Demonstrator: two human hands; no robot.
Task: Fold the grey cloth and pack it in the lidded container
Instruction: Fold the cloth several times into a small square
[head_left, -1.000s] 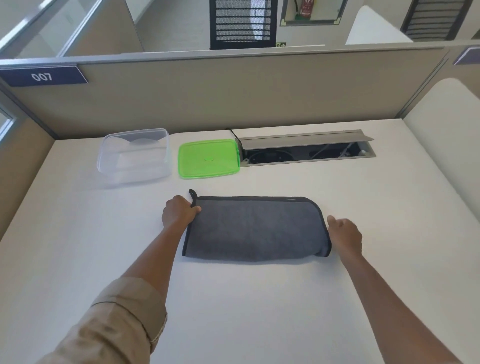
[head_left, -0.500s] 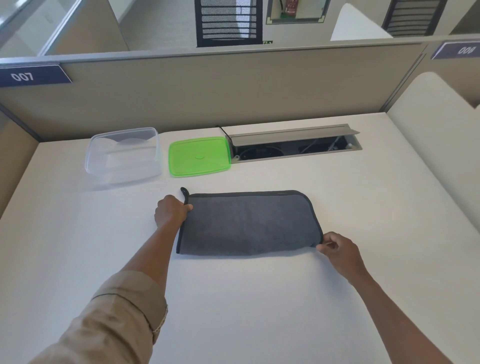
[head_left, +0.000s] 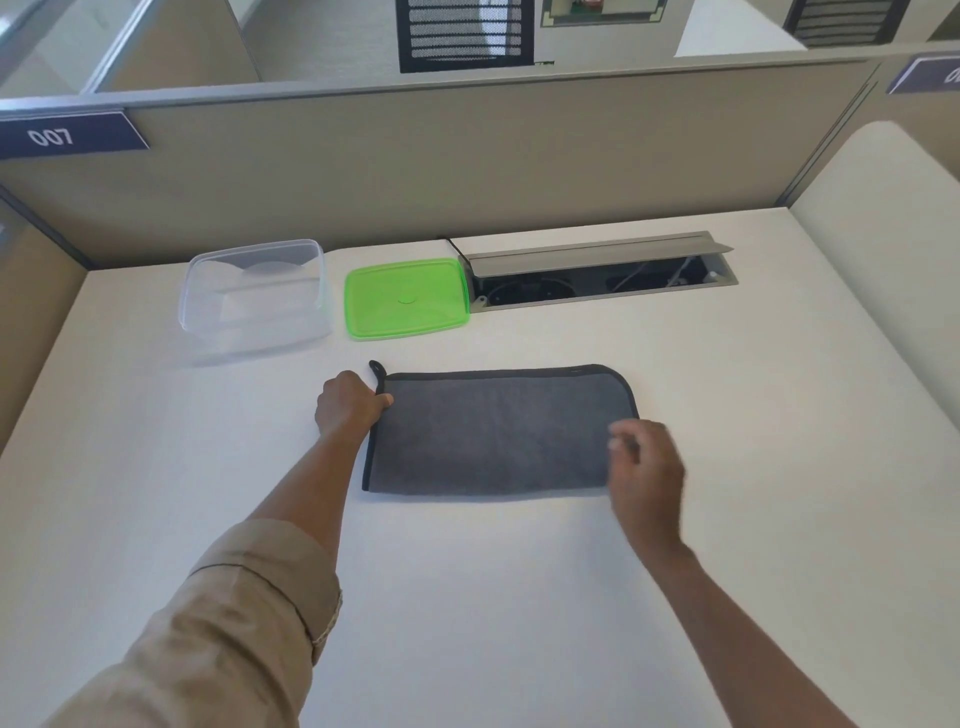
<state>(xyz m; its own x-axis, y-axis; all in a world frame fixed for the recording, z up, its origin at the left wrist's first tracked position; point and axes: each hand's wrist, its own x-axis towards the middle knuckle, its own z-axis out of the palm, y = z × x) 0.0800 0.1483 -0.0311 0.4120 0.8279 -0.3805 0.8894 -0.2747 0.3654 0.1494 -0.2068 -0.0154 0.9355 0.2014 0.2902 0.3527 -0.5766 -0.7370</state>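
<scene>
The grey cloth (head_left: 493, 431) lies folded into a long rectangle on the white desk (head_left: 467, 597), a small black loop at its far left corner. My left hand (head_left: 350, 408) grips that far left corner, thumb on top of the fabric. My right hand (head_left: 647, 475) is motion-blurred over the cloth's near right corner, fingers pinched together on it, and it hides that corner. The clear plastic container (head_left: 254, 296) stands open and empty at the back left. Its green lid (head_left: 408, 299) lies flat on the desk just right of it.
An open cable tray (head_left: 597, 278) with a raised grey flap is set into the desk behind the cloth. Beige partition walls (head_left: 467, 166) close off the back and the left side. A second white desk surface (head_left: 883, 249) rises at the right.
My right hand slid from the cloth's right edge to its near right corner, pinched it, and now moves up and left over the cloth. My left hand stays on the far left corner.
</scene>
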